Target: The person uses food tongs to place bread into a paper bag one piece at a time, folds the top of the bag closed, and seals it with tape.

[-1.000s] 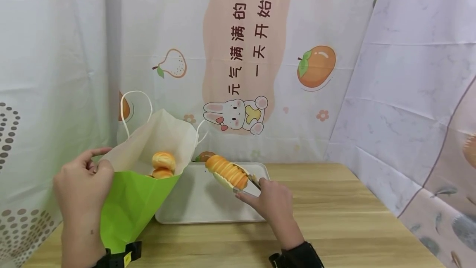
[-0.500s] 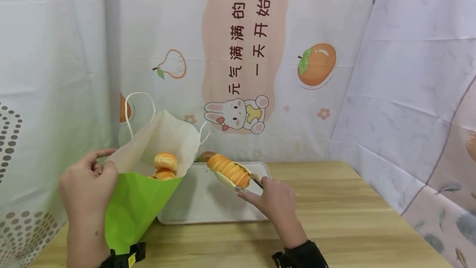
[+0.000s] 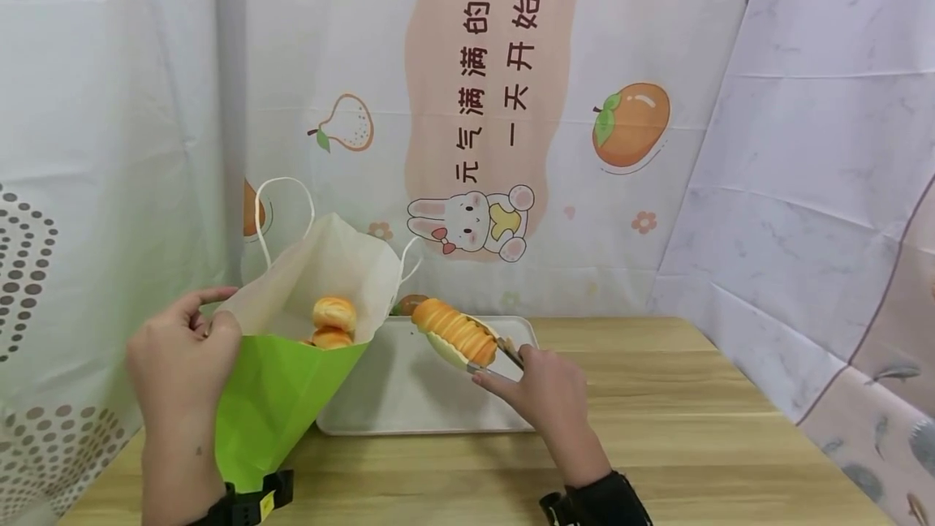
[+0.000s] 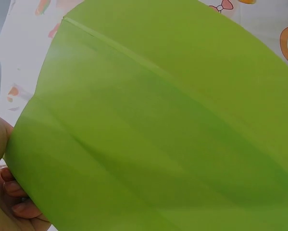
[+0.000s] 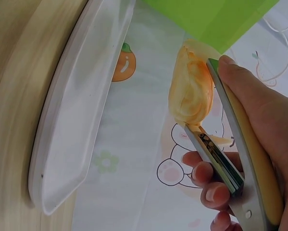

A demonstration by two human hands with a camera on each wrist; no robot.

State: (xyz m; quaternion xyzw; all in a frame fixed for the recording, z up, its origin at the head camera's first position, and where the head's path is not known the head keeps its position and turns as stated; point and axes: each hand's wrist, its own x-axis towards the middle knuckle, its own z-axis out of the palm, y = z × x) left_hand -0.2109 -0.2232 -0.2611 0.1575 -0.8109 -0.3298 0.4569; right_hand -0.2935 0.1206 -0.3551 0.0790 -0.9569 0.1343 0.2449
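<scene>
My left hand (image 3: pixel 186 347) pinches the left rim of a green paper bag (image 3: pixel 292 396) with white string handles, its pale mouth facing me. Inside the bag, small golden bread rolls (image 3: pixel 334 313) are stacked; its lower contents are hidden. My right hand (image 3: pixel 548 388) grips metal tongs (image 5: pixel 256 168) with yellow handle grips. Between the tongs' ends is a long, ridged golden bread (image 3: pixel 460 331), held above the tray and to the right of the bag mouth. In the left wrist view the bag's green side (image 4: pixel 158 120) fills most of the picture.
A white rectangular tray (image 3: pixel 431 416) lies on the wooden table (image 3: pixel 657 404), partly behind the bag. A printed curtain (image 3: pixel 351 39) hangs behind the table, with more cloth at both sides.
The head view has shifted slightly, so the scene sits a little further right. Both hands keep their holds, and the bread stays over the tray.
</scene>
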